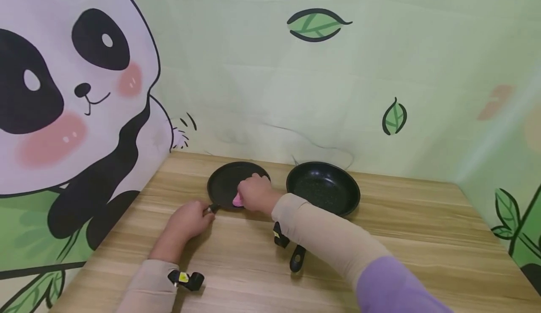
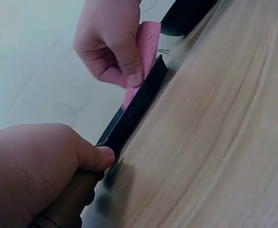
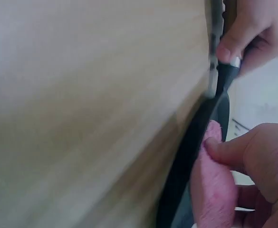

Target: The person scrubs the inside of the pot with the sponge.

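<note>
A shallow black frying pan [image 1: 224,181] lies on the wooden table at the back. My left hand [image 1: 189,220] grips its handle; in the left wrist view the thumb [image 2: 100,158] lies along the handle near the pan's rim. Over the right side of that pan, my right hand [image 1: 256,194] pinches a pink sponge [image 1: 238,201]. In the right wrist view the sponge [image 3: 212,185] stands on edge inside the rim, thumb on one face. How much of it touches the pan's bottom is hidden.
A deeper black frying pan [image 1: 323,186] stands to the right, its handle [image 1: 297,258] pointing toward me beneath my right forearm. Behind the wooden table [image 1: 414,238] hangs a green cloth backdrop [image 1: 236,69] with a panda and leaves.
</note>
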{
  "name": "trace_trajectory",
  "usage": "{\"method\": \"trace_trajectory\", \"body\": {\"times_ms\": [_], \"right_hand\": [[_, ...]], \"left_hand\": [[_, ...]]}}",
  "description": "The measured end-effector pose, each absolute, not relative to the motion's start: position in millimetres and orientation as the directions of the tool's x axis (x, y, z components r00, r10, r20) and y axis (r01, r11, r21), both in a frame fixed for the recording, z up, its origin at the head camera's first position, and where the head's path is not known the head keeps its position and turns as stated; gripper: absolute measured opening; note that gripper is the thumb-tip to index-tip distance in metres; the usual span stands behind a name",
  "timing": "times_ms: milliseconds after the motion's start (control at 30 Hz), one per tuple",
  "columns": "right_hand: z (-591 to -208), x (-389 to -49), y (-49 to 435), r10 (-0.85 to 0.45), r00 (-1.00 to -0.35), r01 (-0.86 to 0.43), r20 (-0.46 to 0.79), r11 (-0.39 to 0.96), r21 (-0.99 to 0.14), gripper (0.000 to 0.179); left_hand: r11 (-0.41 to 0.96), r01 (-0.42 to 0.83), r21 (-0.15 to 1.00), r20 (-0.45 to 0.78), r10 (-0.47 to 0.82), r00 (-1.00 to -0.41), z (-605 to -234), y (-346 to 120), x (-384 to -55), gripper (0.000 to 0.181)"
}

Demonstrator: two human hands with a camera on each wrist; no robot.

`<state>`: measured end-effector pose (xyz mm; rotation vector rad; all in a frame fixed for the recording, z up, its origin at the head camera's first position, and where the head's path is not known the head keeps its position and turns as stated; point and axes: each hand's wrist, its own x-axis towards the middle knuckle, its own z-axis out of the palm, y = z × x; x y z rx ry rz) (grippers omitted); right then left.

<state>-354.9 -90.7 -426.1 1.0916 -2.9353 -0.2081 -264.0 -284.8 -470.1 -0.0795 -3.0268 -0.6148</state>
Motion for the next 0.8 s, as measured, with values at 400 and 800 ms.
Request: {"method": "trace_trajectory", "body": {"times_ms": [400,800], "right_hand": [[-424.0,-376.7,-76.3,-0.543,-0.836,-0.543,-0.074,0.804,0.241,0.036],[-427.3,-372.8,-77.1,-0.517,-0.854,-0.520,-0.057,0.850,0.086,0.036]], "left_hand": [[0.922,0.050,0.383,0.058,0.030,-0.998,-472.3,-285.4,-263.9,0.018],[0.925,0.067,0.375,0.065,0.046,-0.997,-471.3,-287.1,-263.1,0.019]]}}
